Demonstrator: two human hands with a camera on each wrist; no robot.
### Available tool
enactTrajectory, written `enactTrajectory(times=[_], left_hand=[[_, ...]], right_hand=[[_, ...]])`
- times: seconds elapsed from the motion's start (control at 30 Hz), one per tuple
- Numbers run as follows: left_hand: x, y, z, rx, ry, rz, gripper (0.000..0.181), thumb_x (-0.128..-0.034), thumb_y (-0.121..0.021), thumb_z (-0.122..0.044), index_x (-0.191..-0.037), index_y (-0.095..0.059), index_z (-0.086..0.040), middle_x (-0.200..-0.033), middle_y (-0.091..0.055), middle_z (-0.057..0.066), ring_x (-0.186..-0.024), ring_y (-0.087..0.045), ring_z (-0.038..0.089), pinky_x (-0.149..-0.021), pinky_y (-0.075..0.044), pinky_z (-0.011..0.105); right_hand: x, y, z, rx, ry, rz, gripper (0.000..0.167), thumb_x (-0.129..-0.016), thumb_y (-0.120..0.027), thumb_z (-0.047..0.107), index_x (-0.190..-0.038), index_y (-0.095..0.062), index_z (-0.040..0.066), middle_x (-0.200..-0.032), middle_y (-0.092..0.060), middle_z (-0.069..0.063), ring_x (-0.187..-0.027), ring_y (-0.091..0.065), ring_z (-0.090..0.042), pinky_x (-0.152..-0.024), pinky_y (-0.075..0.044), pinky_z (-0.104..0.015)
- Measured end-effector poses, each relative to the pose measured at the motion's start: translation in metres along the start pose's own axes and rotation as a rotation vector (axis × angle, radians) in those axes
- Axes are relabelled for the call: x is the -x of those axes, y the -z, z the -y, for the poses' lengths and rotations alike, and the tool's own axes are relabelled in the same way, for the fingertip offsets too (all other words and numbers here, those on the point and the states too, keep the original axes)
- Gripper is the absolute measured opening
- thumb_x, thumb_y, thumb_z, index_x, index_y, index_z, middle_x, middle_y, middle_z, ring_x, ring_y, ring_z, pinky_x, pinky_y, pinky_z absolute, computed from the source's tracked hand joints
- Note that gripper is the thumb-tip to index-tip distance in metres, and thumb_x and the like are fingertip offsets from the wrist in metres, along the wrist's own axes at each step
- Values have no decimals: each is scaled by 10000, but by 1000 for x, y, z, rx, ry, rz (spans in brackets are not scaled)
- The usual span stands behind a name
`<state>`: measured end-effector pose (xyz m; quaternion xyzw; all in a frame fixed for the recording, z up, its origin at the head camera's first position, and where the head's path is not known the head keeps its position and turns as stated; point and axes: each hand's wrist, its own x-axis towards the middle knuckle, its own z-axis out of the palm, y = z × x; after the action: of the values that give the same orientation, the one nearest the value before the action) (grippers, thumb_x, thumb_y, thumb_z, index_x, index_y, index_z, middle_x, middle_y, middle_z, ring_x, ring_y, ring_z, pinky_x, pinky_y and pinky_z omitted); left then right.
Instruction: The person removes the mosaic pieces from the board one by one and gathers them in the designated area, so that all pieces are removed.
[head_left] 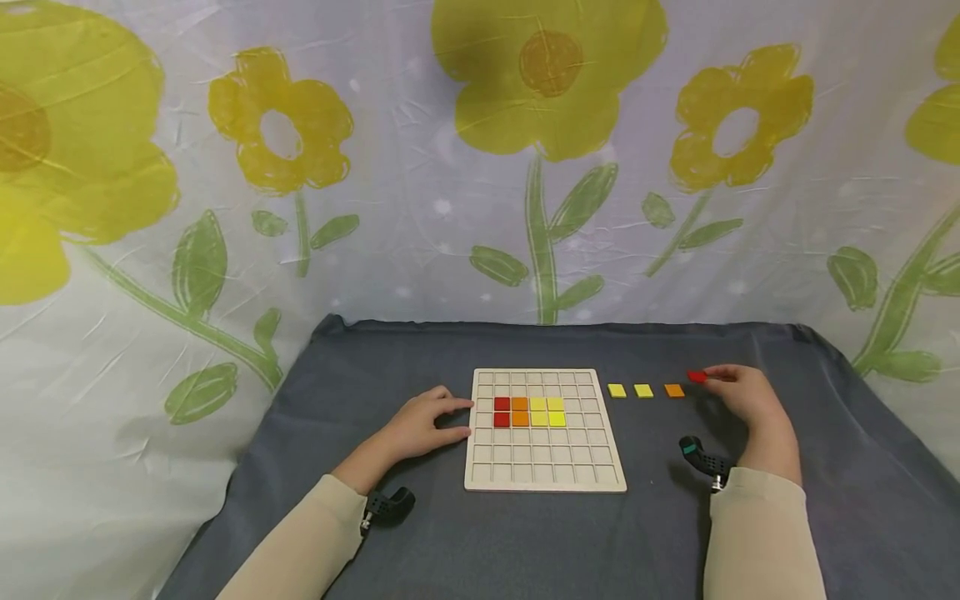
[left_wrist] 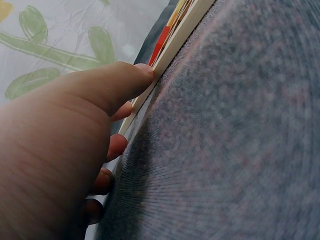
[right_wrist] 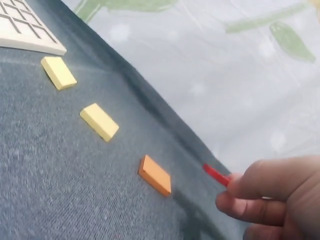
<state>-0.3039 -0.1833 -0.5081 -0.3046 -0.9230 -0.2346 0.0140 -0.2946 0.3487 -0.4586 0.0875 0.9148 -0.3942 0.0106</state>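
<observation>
A square wooden grid board (head_left: 543,477) lies on the dark cloth, with two rows of coloured tiles set in it: red, orange and yellow from left to right. My left hand (head_left: 420,425) touches the board's left edge with thumb and fingertips; the left wrist view shows the thumb (left_wrist: 125,82) against that edge. Off to the right of the board, my right hand (head_left: 750,400) pinches a red square tile (right_wrist: 216,174) between thumb and fingers, raised above the cloth. Nearest to it on the cloth lies an orange tile (right_wrist: 155,176).
Two yellow tiles (head_left: 617,391) lie in line between the board and the orange tile. Dark grey cloth (head_left: 540,550) covers the table. A white curtain (head_left: 405,250) with painted flowers hangs behind. A black camera mount sits on each wrist.
</observation>
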Motion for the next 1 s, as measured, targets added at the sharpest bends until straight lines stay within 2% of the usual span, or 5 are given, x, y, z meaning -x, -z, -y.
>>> enactTrajectory(times=[0.27, 0.5, 0.8, 1.0], left_hand=[[-1, 0, 3, -7, 13, 1, 514, -960, -727, -453, -1424, -639, -250, -1025, -534, -95, -789, -460, 98, -712, -401, 314], [-1, 0, 2, 10, 18, 12, 512, -962, -720, -464, -1420, -643, -247, -1025, -537, -83, -794, -469, 112, -708, -403, 323], [0, -2, 3, 7, 11, 6, 511, -964, -723, -451, -1423, -641, -243, -1028, -540, -82, -787, -466, 104, -702, -404, 316], [-1, -1, 2, 6, 16, 7, 507, -961, -729, -442, -1422, -641, -250, -1024, -537, -87, -790, -470, 111, -705, -405, 319]], right_hand=[[-3, -2, -12, 47, -30, -43, 417, -1026, -542, 143, -1348, -552, -123, -1338, -503, -379, -1077, -516, -458, -922, -423, -579], [0, -5, -14, 76, -47, -89, 345, -1019, -570, 142, -1250, -625, -109, -1311, -531, -369, -1081, -517, -479, -939, -405, -593], [3, -5, -4, 61, -74, -81, 446, -1050, -544, 240, -1344, -575, -94, -1420, -449, -378, -1252, -439, -540, -1020, -368, -644], [3, -3, 12, 42, -10, -73, 483, -1078, -523, 293, -1402, -544, -65, -1413, -481, -353, -1245, -466, -522, -1011, -384, -657]])
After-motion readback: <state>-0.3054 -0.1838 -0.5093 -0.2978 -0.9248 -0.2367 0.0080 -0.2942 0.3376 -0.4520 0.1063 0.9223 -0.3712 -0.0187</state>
